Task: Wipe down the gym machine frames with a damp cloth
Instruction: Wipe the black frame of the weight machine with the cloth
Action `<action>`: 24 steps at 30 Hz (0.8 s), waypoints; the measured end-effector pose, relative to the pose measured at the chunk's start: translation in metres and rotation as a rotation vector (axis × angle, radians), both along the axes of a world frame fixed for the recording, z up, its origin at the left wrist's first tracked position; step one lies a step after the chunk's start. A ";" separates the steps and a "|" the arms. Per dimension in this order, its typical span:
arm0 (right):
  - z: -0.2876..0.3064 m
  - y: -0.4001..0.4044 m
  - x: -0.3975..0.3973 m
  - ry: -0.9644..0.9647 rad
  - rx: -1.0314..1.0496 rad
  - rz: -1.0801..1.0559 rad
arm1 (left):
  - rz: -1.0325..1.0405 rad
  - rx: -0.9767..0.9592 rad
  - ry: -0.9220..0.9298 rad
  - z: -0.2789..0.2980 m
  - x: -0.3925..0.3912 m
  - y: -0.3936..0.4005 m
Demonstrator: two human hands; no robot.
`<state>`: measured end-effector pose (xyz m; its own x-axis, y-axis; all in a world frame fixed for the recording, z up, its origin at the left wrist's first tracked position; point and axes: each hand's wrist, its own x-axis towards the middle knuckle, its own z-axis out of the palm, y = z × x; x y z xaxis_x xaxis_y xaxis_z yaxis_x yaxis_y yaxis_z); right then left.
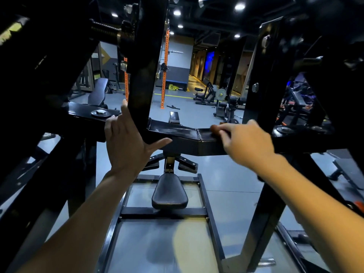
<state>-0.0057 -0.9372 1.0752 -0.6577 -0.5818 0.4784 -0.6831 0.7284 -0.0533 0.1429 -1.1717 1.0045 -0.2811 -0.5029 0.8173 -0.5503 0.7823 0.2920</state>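
Left hand (126, 142) spread flat, bracing upright (145, 75); right hand (246, 140) pinching brown cloth (215, 129) against crossbar (177, 133); firm, overlapping strokes advisable.

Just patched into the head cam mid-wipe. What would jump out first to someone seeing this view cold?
Two bare arms reach up to a black crossbar across the middle. The right hand presses a small brownish cloth onto the bar's top, a damp sheen beside it, while the left hand braces open-fingered against the black upright. Below hangs a black padded seat, and orange rack posts stand out in the dim gym beyond.
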 end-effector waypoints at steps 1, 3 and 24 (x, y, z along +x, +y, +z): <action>0.003 -0.002 -0.009 -0.004 -0.002 -0.078 | 0.004 0.000 -0.006 0.000 0.000 0.000; 0.004 -0.018 -0.003 -0.002 -0.010 -0.135 | 0.008 -0.006 -0.011 0.001 0.000 0.001; 0.004 -0.021 0.001 0.038 -0.011 -0.106 | 0.017 -0.016 -0.005 -0.001 -0.002 -0.001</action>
